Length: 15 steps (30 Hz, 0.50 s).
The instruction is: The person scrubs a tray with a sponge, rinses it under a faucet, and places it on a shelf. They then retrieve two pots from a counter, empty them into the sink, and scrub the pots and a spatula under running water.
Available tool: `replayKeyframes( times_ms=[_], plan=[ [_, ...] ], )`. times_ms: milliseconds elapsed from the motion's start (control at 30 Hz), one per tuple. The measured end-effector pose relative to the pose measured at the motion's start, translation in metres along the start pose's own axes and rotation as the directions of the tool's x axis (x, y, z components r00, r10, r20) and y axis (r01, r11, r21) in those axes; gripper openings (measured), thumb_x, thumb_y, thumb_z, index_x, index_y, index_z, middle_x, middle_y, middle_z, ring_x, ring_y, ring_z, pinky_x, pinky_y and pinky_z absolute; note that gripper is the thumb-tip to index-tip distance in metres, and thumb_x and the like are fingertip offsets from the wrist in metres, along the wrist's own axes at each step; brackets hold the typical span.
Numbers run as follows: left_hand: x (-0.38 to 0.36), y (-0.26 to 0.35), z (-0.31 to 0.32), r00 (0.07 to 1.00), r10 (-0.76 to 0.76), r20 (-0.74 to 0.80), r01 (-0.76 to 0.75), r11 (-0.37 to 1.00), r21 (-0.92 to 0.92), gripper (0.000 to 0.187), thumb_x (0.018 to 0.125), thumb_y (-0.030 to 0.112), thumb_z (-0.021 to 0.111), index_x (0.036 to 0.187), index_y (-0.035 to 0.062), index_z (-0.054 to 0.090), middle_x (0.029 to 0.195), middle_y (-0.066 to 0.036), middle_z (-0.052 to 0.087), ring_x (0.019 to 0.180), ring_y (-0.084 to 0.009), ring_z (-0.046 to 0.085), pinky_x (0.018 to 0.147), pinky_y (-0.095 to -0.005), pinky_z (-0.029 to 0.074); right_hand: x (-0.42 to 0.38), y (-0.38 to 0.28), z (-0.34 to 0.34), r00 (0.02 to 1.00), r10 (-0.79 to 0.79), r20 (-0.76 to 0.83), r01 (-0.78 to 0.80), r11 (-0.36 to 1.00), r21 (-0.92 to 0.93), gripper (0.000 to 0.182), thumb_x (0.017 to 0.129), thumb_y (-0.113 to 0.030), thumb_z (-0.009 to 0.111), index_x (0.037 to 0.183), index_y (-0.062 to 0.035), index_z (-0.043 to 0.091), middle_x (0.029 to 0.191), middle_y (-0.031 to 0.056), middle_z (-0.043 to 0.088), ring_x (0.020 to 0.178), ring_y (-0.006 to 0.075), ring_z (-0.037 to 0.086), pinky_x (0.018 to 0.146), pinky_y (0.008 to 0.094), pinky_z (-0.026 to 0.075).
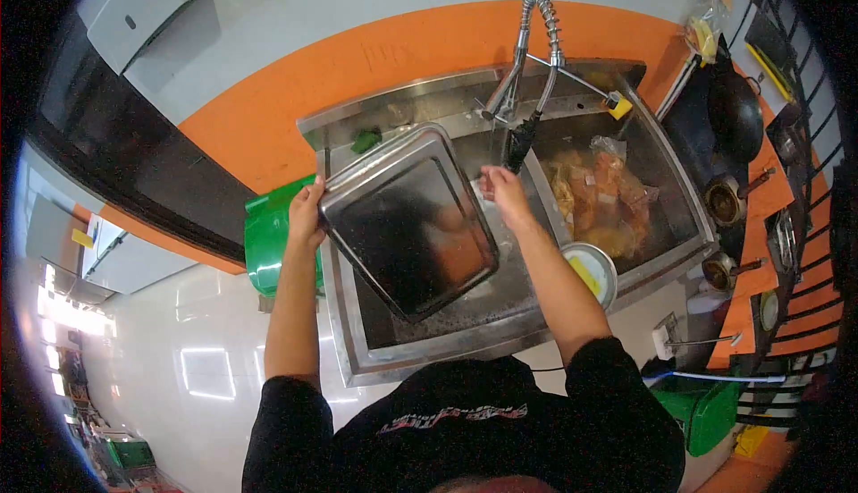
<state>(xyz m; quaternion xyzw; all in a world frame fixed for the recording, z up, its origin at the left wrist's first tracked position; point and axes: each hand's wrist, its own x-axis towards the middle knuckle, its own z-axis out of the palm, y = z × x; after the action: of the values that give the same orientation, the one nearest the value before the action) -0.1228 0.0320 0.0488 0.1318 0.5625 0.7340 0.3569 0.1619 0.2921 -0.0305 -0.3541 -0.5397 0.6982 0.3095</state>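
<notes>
A rectangular metal tray (402, 225) with a raised rim is tilted over the left basin of the steel sink (384, 356). My left hand (307, 214) grips its left rim, the thumb on the upper side. Just off the tray's right edge, my right hand (507, 194) has its fingers curled together beneath the faucet (513, 91). Whatever those fingers may hold is hidden. Beside them hangs the black spray head (521, 143) on a coiled spring hose.
Bagged food (603, 193) lies in the right basin. A round bowl (604, 265) with something yellow sits on the divider's near end. Green scrubbing material (365, 141) is on the back ledge. Left stands a green bin (277, 247); pans (735, 117) line the right side.
</notes>
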Motion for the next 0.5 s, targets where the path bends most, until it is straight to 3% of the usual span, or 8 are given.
replayKeyframes(
  times_ms=[67,100,200,267,400,433,467,500],
  plan=[
    [-0.009,-0.004,0.005,0.987,0.161,-0.011,-0.160,0.985,0.064,0.023,0.095,0.028,0.061,0.080,0.0117,0.054,0.072,0.001,0.055,0.065,-0.0108,0.053,0.061,-0.0282,0.047,0.066,0.005,-0.003,0.999,-0.003,0.039,-0.002,0.993,0.119,0.028,0.100,-0.024,0.045,0.110,-0.0016,0.059,0.089,0.0072,0.063,0.086,0.0182,0.064,0.070,0.0315,0.054],
    [-0.023,-0.001,0.022,0.987,0.154,-0.038,-0.153,0.988,0.030,0.023,0.095,0.028,0.061,0.081,0.0117,0.054,0.074,0.002,0.055,0.066,-0.0096,0.051,0.063,-0.0271,0.046,0.103,0.006,-0.005,0.998,0.060,0.026,-0.065,0.940,0.335,0.027,0.099,-0.023,0.046,0.108,-0.0015,0.059,0.090,0.0087,0.064,0.086,0.0199,0.064,0.071,0.0331,0.055],
    [-0.023,-0.024,0.017,0.970,0.226,-0.084,-0.219,0.972,0.089,0.023,0.095,0.031,0.060,0.084,0.0105,0.056,0.077,0.002,0.058,0.070,-0.0095,0.053,0.065,-0.0259,0.045,0.182,0.005,-0.016,0.993,0.117,0.003,-0.081,0.664,0.743,0.020,0.097,-0.022,0.052,0.103,-0.0035,0.058,0.090,0.0113,0.064,0.089,0.0241,0.065,0.075,0.0374,0.057],
    [-0.014,-0.050,0.010,0.955,0.258,-0.144,-0.253,0.966,0.054,0.026,0.095,0.034,0.060,0.087,0.0093,0.057,0.080,0.001,0.060,0.072,-0.0100,0.054,0.065,-0.0263,0.045,0.199,-0.001,-0.012,0.999,-0.027,0.037,-0.021,0.461,0.887,0.022,0.096,-0.025,0.055,0.104,-0.0045,0.058,0.090,0.0120,0.064,0.086,0.0251,0.064,0.070,0.0351,0.056],
    [-0.010,-0.074,0.008,0.977,0.117,-0.177,-0.143,0.980,-0.140,0.031,0.095,0.039,0.057,0.094,0.0085,0.056,0.090,-0.005,0.063,0.082,-0.0175,0.060,0.074,-0.0333,0.050,0.230,0.015,0.004,0.989,-0.090,0.120,-0.087,0.314,0.946,0.020,0.095,-0.027,0.057,0.099,-0.0074,0.058,0.078,0.0057,0.059,0.070,0.0173,0.058,0.056,0.0247,0.049],
    [-0.007,-0.081,0.003,0.975,0.112,-0.190,-0.140,0.980,-0.140,0.031,0.095,0.039,0.057,0.094,0.0085,0.056,0.090,-0.005,0.063,0.082,-0.0175,0.060,0.074,-0.0333,0.050,0.233,0.027,0.013,0.854,-0.221,0.471,-0.386,0.337,0.859,0.017,0.096,-0.025,0.056,0.095,-0.0087,0.057,0.073,0.0020,0.054,0.064,0.0132,0.052,0.051,0.0211,0.043],
    [0.000,-0.089,0.002,0.975,0.060,-0.214,-0.099,0.979,-0.179,0.031,0.095,0.040,0.057,0.096,0.0087,0.056,0.092,-0.005,0.064,0.084,-0.0186,0.060,0.075,-0.0345,0.051,0.235,0.037,0.018,0.586,-0.327,0.741,-0.624,0.401,0.671,0.016,0.096,-0.024,0.055,0.090,-0.0100,0.057,0.067,-0.0016,0.049,0.057,0.0090,0.046,0.046,0.0174,0.036],
    [0.007,-0.096,0.000,0.973,0.009,-0.230,-0.062,0.973,-0.222,0.032,0.095,0.040,0.057,0.097,0.0088,0.056,0.093,-0.005,0.064,0.086,-0.0197,0.061,0.077,-0.0357,0.051,0.208,0.018,0.041,0.727,0.035,0.686,-0.610,0.491,0.622,0.019,0.096,-0.025,0.055,0.083,-0.0113,0.055,0.062,-0.0037,0.041,0.052,0.0074,0.038,0.040,0.0167,0.032]
  ],
)
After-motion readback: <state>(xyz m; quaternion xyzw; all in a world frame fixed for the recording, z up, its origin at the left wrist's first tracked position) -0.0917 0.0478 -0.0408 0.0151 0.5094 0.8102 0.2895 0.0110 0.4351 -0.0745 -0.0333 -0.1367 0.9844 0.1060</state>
